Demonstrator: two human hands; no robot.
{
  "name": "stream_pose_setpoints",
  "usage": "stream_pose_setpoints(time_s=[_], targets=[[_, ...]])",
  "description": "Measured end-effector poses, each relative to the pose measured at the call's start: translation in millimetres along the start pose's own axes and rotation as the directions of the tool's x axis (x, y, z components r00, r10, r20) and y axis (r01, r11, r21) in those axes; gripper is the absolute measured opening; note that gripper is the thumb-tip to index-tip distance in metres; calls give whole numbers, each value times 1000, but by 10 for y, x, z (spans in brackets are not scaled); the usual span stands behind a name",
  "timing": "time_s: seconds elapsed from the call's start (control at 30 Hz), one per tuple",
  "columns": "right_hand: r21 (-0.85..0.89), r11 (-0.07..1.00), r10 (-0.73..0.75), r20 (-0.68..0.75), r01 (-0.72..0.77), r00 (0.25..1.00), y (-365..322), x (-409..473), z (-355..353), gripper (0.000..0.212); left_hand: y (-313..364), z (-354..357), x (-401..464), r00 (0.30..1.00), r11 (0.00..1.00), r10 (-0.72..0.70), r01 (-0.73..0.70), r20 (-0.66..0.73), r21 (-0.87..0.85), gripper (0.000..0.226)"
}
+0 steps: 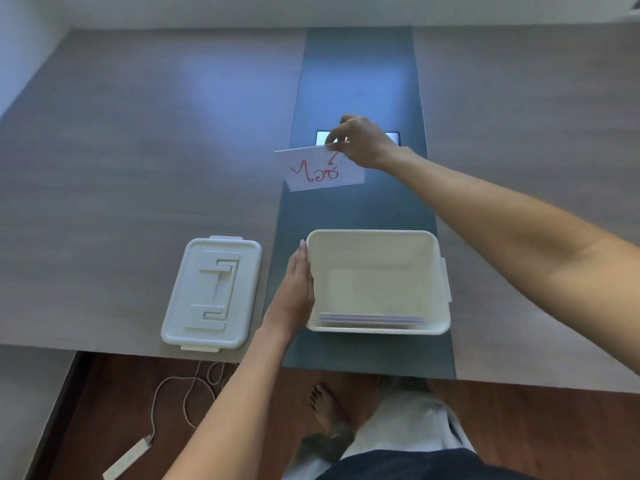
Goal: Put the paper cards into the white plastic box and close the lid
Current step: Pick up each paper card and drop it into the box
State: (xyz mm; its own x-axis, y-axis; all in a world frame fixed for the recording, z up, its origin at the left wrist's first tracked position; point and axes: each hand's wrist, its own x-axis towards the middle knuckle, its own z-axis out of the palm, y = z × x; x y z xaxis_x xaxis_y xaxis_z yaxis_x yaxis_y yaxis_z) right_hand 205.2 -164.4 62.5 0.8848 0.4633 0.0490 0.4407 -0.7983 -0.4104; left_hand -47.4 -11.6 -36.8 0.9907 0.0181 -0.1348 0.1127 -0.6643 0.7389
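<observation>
Wood-grain tabletop [138, 168] with a dark blue-grey strip [356, 81] running down the middle, red-brown floor below the near edge, a white power strip [128, 457] and its cable on that floor. White plastic box [377, 237] sits open on the strip close to the near edge. Lid [211, 292] lies flat on the wood just to its left, apart from it, top side up.

Left hand [294, 292] is laid flat against the box's left wall, fingers straight, steadying it, no pinch on anything. Right hand [360, 142] is reached out beyond the box, grip closed on the top edge of a paper card [322, 169] between thumb and fingertips. Card hangs in the air, red handwriting facing the camera (script not readable to me), slightly tilted. A small pale rectangle [323, 137] shows behind the hand, probably an inset panel in the strip; cannot tell for sure.

Some cards [372, 319] already lie inside the box, stacked against the near wall, only edges visible, count unclear.

Judgement: mid-task, one card in transit, lid not yet on.

Risks: pinch is only on one edge, so the card could flop or slip out on the way. Card could catch the far rim and land outside. If it ends up leaning on a wall and poking above the rim, the lid may not seat. Left hand slipping would let the light box slide.
</observation>
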Motion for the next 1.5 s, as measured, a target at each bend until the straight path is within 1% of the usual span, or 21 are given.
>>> stream_pose_setpoints(time_s=[0.03, 0.1, 0.3, 0.47, 0.67, 0.73, 0.83, 1.03, 1.1, 1.17, 1.23, 1.27, 1.3, 1.33, 1.4, 1.43, 1.47, 1.5], targets=[[25, 1000, 14, -34, -13, 999, -6, -120, -86, 20, -22, 2, -24, 999, 999, 33, -33, 3, 4, 57], [70, 997, 30, -92, -24, 995, -33, -357, -248, 21, -15, -17, -25, 998, 998, 55, -55, -12, -9, 57], [211, 976, 110, -273, -52, 956, -120, -1212, -562, 25, -71, 1, -16, 998, 995, 57, -58, -15, -79, 52], [339, 938, 184, -323, -68, 929, -223, -1892, -567, 26, -97, 15, 0, 998, 992, 65, -67, -22, -110, 50], [375, 924, 190, -279, -76, 941, -268, -2439, -272, 20, -129, 34, 15, 997, 993, 65, -68, -29, -99, 51], [398, 912, 205, -245, -94, 948, -234, -2575, -132, 19, -143, 37, 19, 997, 992, 73, -75, -27, -99, 52], [440, 884, 245, -156, -155, 957, -172, -2749, 105, 18, -154, 33, 19, 997, 992, 81, -82, -20, -101, 51], [397, 884, 238, 69, -246, 969, -60, -2952, 472, 16, -139, 38, 18, 999, 993, 36, -40, -29, -114, 51], [392, 876, 221, 189, -280, 957, -22, -2975, 519, 18, -136, 35, 18, 999, 993, 40, -43, -27, -109, 51], [372, 869, 211, 315, -325, 925, 15, -2968, 509, 24, -134, 33, 24, 999, 994, 44, -46, -25, -103, 51], [362, 863, 205, 387, -353, 899, 36, -2921, 464, 25, -133, 32, 21, 999, 995, 46, -48, -25, -92, 51], [371, 858, 203, 389, -355, 899, 38, -2883, 434, 23, -131, 31, 21, 998, 995, 49, -51, -26, -85, 51], [389, 854, 205, 361, -346, 910, 35, -2832, 404, 22, -129, 30, 23, 998, 996, 51, -53, -25, -76, 51], [401, 859, 207, 296, -318, 932, 33, -2776, 374, 23, -126, 26, 20, 998, 996, 52, -53, -24, -66, 51], [375, 898, 209, 94, -229, 973, 29, -2636, 323, 26, -115, 18, 20, 998, 997, 53, -54, -21, -49, 51], [340, 920, 207, -2, -194, 978, 26, -2558, 303, 27, -109, 10, 15, 998, 998, 55, -56, -18, -38, 51], [305, 936, 204, -69, -174, 977, 33, -2473, 295, 29, -101, -2, 8, 998, 998, 58, -58, -15, -20, 51], [273, 948, 200, -105, -165, 974, 46, -2373, 297, 32, -96, -26, 1, 998, 998, 64, -64, -11, 11, 52]])
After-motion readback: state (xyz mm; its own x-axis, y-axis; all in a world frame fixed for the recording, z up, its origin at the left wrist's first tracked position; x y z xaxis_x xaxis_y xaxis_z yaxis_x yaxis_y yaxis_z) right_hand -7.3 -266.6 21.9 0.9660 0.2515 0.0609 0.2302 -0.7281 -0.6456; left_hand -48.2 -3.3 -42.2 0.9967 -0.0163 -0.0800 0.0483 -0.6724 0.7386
